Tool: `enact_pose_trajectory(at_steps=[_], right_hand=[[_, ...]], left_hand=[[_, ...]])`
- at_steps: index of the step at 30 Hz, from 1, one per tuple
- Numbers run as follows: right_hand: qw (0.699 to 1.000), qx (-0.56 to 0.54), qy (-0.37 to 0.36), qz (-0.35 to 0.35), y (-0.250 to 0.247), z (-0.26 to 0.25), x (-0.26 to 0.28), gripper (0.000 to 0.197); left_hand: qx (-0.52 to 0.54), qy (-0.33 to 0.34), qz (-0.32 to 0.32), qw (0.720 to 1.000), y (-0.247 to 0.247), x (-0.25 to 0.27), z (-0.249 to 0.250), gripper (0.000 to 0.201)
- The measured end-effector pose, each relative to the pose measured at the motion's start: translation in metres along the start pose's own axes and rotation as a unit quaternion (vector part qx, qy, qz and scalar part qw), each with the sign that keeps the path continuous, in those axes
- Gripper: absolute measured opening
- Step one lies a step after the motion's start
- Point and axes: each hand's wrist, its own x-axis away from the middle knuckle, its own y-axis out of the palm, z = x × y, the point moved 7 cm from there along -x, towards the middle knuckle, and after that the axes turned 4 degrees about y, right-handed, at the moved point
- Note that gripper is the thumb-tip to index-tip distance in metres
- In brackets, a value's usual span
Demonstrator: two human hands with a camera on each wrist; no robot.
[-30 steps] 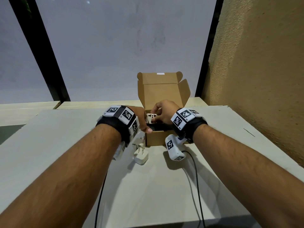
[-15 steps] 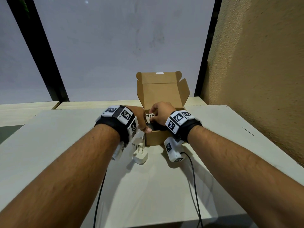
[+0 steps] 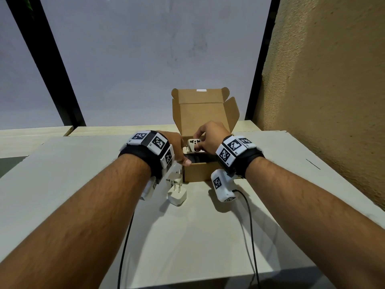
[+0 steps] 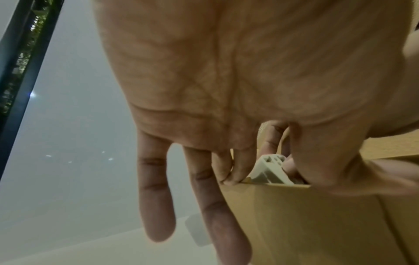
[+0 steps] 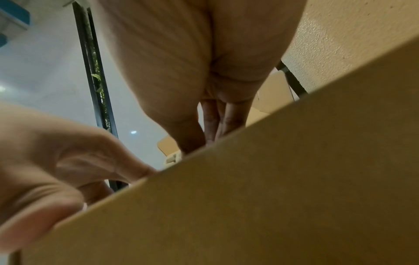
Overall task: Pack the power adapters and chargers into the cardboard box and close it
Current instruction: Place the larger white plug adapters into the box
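Keep right hand [image 3: 210,136] pinching adapter [image 3: 194,144], lower it flat into box [image 3: 198,174] while left hand [image 3: 177,147], thumb hooked over rim, fingers straight, steadies.

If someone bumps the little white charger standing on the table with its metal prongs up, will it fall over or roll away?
The white charger probably won't roll: its body looks blocky with flat sides. A hard bump might tip it, since the prongs stick up above a small base. It looks like stiff plastic, so it should slide on the smooth table rather than bend.
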Motion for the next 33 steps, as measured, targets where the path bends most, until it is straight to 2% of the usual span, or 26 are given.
enact_pose_trajectory(at_steps=[9, 18, 22, 28, 31, 33], right_hand=[[0.999, 0.043, -0.024, -0.02, 0.018, -0.01, -0.007, 0.026], [0.995, 0.09, -0.035, -0.026, 0.018, -0.009, 0.002, 0.035], [0.991, 0.112, -0.07, -0.023, 0.005, -0.02, 0.034, 0.019], [0.976, 0.139, -0.137, -0.092, 0.009, -0.029, 0.092, 0.001], [0.963, 0.162, -0.176, -0.121, 0.022, -0.028, 0.108, 0.009], [0.947, 0.173, -0.23, -0.144, 0.033, -0.032, 0.12, 0.029]], left_hand=[[0.002, -0.001, 0.007, 1.0, -0.001, 0.002, 0.001, 0.071], [0.027, -0.002, 0.004, 1.0, 0.001, 0.002, -0.002, 0.063], [0.017, 0.002, 0.009, 1.0, 0.0, 0.002, 0.0, 0.067], [0.013, 0.009, 0.012, 1.0, -0.002, 0.001, -0.002, 0.058], [0.0, 0.006, 0.008, 1.0, -0.001, -0.001, -0.001, 0.044], [0.005, 0.003, 0.002, 1.0, -0.001, -0.003, -0.002, 0.036]])
